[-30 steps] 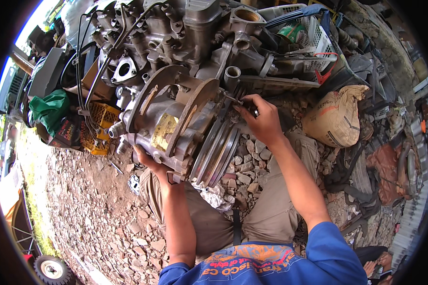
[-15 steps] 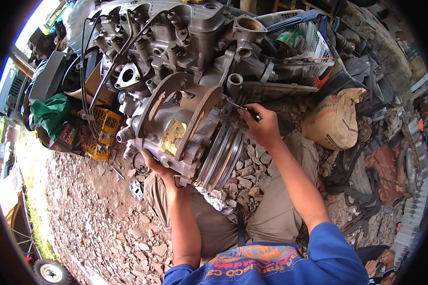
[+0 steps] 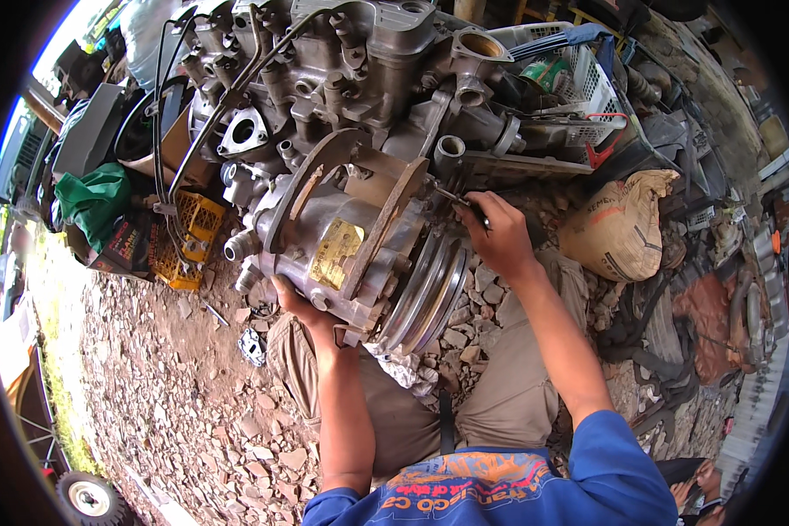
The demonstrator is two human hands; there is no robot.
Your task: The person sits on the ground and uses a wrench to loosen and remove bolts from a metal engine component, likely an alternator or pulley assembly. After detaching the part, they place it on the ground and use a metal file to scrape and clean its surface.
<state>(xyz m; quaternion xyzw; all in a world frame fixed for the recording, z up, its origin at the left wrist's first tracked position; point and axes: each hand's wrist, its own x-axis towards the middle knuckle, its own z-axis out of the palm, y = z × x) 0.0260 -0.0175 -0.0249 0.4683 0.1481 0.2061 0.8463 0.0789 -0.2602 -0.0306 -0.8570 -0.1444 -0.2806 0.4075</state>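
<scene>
In the head view, the left hand (image 3: 305, 307) is clamping the lower side of a metal machine part (image 3: 309, 232), its thumb pressing on the casing while the other fingers are hiding underneath. The right hand (image 3: 502, 237) is pinching a thin metal rod (image 3: 451, 196), its fingers closing together on it and the rod's far end reaching the part's upper right edge. The machine part is sitting tilted over the stony ground in front of the person's knees, its grooved wheel (image 3: 431, 294) facing right. A big engine (image 3: 359, 92) is standing just beyond, filling the space ahead, with thin pipes (image 3: 203, 145) curving down its left side; whether it is touching the part, one cannot tell. A shiny pale wrapper (image 3: 403, 373) is lying below the wheel, and dark hoses (image 3: 666, 373) are sprawling at the far right. A white basket (image 3: 611, 96) right of the engine is holding a green can (image 3: 548, 74) and metal pieces. A paper sack (image 3: 614, 232) is bulging near the right hand, its filling staying hidden. A yellow crate (image 3: 203, 223) is standing at left, its contents being unclear, beside a green cloth (image 3: 94, 197).
</scene>
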